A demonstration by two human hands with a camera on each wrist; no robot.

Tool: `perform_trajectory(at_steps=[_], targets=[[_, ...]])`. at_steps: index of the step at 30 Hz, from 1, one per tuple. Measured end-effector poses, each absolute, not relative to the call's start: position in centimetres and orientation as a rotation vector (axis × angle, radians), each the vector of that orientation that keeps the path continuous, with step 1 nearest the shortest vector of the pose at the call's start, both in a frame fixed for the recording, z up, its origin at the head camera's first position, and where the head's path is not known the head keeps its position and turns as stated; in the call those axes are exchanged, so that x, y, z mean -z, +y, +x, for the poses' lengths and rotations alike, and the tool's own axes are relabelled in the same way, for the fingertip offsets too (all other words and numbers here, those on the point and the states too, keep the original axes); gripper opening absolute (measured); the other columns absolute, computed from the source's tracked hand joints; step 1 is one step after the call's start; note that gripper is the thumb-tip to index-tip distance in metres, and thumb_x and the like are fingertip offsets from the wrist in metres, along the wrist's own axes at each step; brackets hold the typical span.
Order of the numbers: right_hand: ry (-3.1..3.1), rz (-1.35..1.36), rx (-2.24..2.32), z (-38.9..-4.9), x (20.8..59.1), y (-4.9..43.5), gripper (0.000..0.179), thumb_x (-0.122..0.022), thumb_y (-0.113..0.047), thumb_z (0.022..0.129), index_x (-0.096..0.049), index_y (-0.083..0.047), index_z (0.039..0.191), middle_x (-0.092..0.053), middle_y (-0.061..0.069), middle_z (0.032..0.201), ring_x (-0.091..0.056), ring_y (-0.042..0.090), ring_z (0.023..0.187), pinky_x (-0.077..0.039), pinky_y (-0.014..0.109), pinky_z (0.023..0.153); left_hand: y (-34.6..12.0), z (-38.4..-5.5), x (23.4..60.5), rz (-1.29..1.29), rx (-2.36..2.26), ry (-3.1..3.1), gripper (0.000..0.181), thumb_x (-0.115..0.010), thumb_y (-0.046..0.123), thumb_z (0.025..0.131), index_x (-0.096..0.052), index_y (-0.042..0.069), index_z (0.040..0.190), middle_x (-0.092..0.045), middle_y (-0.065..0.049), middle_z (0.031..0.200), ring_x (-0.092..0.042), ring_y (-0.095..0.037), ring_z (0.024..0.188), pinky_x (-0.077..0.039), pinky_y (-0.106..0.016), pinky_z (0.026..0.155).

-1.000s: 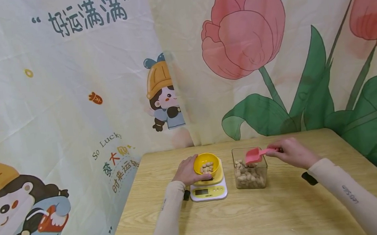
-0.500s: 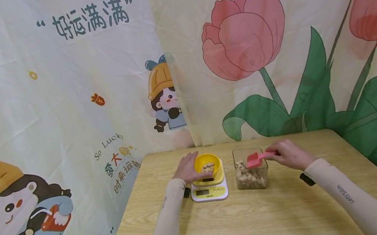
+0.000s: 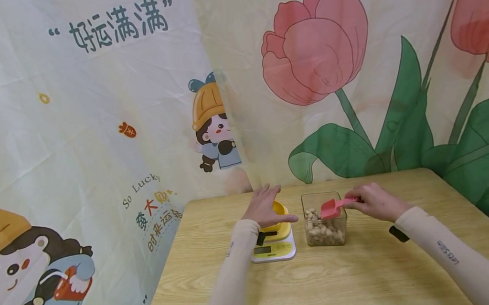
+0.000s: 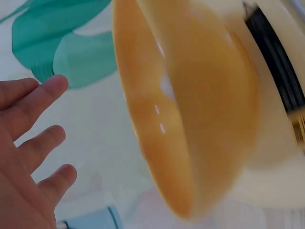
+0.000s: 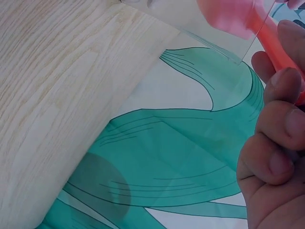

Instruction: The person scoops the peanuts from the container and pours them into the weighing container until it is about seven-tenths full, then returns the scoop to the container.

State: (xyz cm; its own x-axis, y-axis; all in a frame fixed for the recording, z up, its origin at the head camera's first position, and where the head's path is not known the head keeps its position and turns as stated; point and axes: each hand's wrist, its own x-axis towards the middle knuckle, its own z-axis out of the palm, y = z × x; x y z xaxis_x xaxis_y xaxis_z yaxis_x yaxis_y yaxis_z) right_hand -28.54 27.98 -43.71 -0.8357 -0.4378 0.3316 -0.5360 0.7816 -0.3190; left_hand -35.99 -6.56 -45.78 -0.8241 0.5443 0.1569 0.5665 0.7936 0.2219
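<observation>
Left hand (image 3: 265, 210) hovers near bowl (image 4: 205, 109) (fingers splayed); right hand (image 3: 376, 201) holds scoop (image 3: 329, 209).

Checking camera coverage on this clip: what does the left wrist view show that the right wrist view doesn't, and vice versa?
Only the left wrist view: the yellow bowl, part of the scale beneath it, and the open left grip.
Only the right wrist view: the right grip holding the pink scoop, and part of the clear container.
Both: the backdrop printed with green leaves.
</observation>
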Motion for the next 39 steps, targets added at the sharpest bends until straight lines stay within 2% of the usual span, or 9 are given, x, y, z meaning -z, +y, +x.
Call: perform_trajectory(at_steps=[3, 9, 14, 21, 25, 33, 39], targets=[[-2.733, 0.761, -0.594, -28.7, 43.7, 28.0, 0.011, -0.075, -0.023, 0.093, -0.077, -0.013, 0.092, -0.056, -0.013, 0.072, -0.048, 0.005, 0.062, -0.047, 0.023, 0.056, -5.2, -35.8, 45.7, -0.944, 0.368, -2.885, 0.114, -0.061, 0.086, 0.073, -0.03, 0.02, 0.161, -0.032, 0.002, 0.164, -0.015, -0.024, 0.155, -0.013, -0.048, 0.125], [-2.74, 0.769, -0.62, -28.8, 43.7, 27.9, 0.015, -0.073, -0.028, 0.094, -0.076, -0.014, 0.089, -0.059, -0.014, 0.071, -0.05, 0.004, 0.06, -0.048, 0.023, 0.056, -3.0, -35.4, 46.0, -1.007, 0.362, -2.872, 0.116, -0.06, 0.09, 0.07, -0.031, 0.022, 0.161, -0.035, 0.006, 0.162, -0.018, -0.023, 0.154, -0.015, -0.047, 0.125], [-2.757, 0.764, -0.646, -29.0, 43.5, 27.6, 0.018, -0.073, -0.03, 0.095, -0.072, -0.017, 0.082, -0.054, -0.013, 0.066, -0.047, 0.004, 0.058, -0.043, 0.023, 0.053, -1.8, -35.2, 46.5, -1.039, 0.331, -2.882, 0.117, -0.058, 0.092, 0.069, -0.031, 0.024, 0.161, -0.038, 0.009, 0.16, -0.018, -0.022, 0.154, -0.013, -0.047, 0.125], [-2.806, 0.772, -0.624, -29.3, 43.0, 27.5, 0.017, -0.076, -0.028, 0.093, -0.077, -0.011, 0.091, -0.06, -0.012, 0.07, -0.047, 0.004, 0.056, -0.043, 0.023, 0.051, -0.8, -35.0, 46.9, -1.073, 0.342, -2.9, 0.118, -0.061, 0.089, 0.07, -0.029, 0.021, 0.161, -0.039, 0.009, 0.159, -0.019, -0.022, 0.154, -0.013, -0.046, 0.125], [-2.846, 0.806, -0.622, -29.4, 42.6, 27.6, 0.017, -0.076, -0.027, 0.092, -0.077, -0.01, 0.09, -0.062, -0.011, 0.072, -0.046, 0.004, 0.055, -0.041, 0.022, 0.05, -0.7, -35.1, 47.0, -1.073, 0.344, -2.902, 0.116, -0.062, 0.087, 0.071, -0.029, 0.021, 0.161, -0.041, 0.01, 0.158, -0.019, -0.021, 0.154, -0.013, -0.045, 0.125], [-2.874, 0.898, -0.589, -29.5, 41.6, 27.5, 0.016, -0.076, -0.025, 0.092, -0.076, -0.01, 0.086, -0.059, -0.011, 0.068, -0.045, 0.003, 0.055, -0.042, 0.022, 0.051, -0.7, -35.1, 47.0, -1.07, 0.346, -2.91, 0.116, -0.059, 0.089, 0.071, -0.029, 0.022, 0.161, -0.042, 0.01, 0.157, -0.018, -0.021, 0.154, -0.012, -0.044, 0.125], [-2.866, 0.923, -0.551, -29.6, 41.2, 26.6, 0.016, -0.077, -0.017, 0.091, -0.071, -0.012, 0.078, -0.051, -0.012, 0.062, -0.041, 0.002, 0.053, -0.038, 0.021, 0.049, -0.7, -35.1, 47.1, -1.075, 0.342, -2.899, 0.116, -0.059, 0.089, 0.072, -0.03, 0.02, 0.161, -0.042, 0.008, 0.158, -0.019, -0.021, 0.154, -0.014, -0.045, 0.125]])
